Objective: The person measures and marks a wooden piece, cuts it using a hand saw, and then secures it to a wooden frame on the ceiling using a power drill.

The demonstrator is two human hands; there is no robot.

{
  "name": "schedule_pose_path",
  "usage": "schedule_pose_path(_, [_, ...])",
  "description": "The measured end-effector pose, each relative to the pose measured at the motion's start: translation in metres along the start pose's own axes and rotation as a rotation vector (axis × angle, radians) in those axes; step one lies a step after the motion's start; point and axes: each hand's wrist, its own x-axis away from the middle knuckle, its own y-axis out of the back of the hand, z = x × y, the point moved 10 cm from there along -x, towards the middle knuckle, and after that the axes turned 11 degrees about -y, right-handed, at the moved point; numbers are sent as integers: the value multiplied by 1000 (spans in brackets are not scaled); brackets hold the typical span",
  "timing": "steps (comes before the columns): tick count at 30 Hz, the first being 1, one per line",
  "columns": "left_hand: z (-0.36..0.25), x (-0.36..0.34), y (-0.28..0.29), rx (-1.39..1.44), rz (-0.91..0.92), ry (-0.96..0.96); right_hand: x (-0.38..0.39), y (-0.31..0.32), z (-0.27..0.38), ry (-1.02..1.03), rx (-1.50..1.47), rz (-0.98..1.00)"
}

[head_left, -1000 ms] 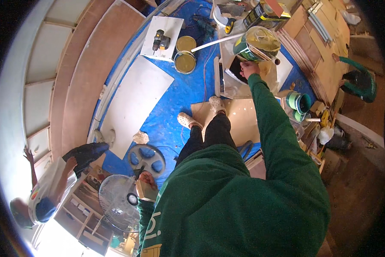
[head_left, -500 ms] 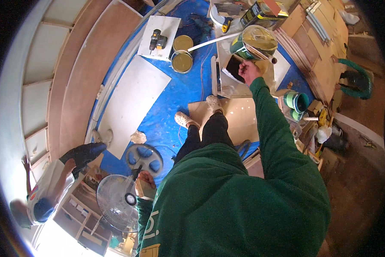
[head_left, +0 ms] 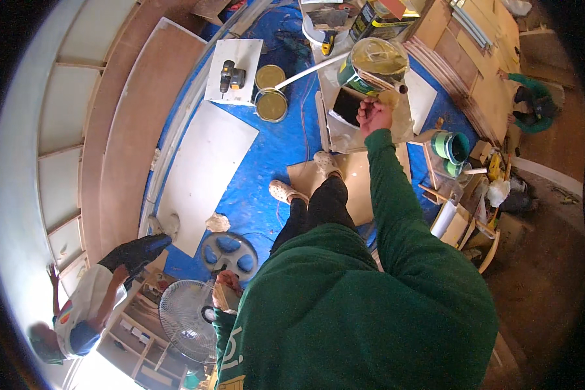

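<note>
Head view: pale block (head_left: 221,298) is held by left hand (head_left: 228,281); right hand (head_left: 374,116), contents unclear, is seen near table's (head_left: 401,123) near edge; work appears unfinished.

The place looks like a workshop or building site: a blue sheet (head_left: 273,146) is spread underfoot, a drill (head_left: 232,77) lies on a white board (head_left: 247,52), two tins (head_left: 270,104) stand at its right edge, and plywood (head_left: 468,71) is stacked beyond the right edge of the bench (head_left: 341,140).

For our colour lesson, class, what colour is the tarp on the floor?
The tarp is bright blue; the head view shows it best.
</note>
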Motion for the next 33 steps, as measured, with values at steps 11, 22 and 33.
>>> schedule_pose_path(11, [8,12,10,43,-105,-19,-61,-22,-6,349,2165,-407])
schedule_pose_path(22, [18,12,-20,189,-88,-20,-61,-36,-19,124,2377,-375])
schedule_pose_path(33, [19,6,-14,186,-145,4,-60,-28,-3,380,2409,-403])
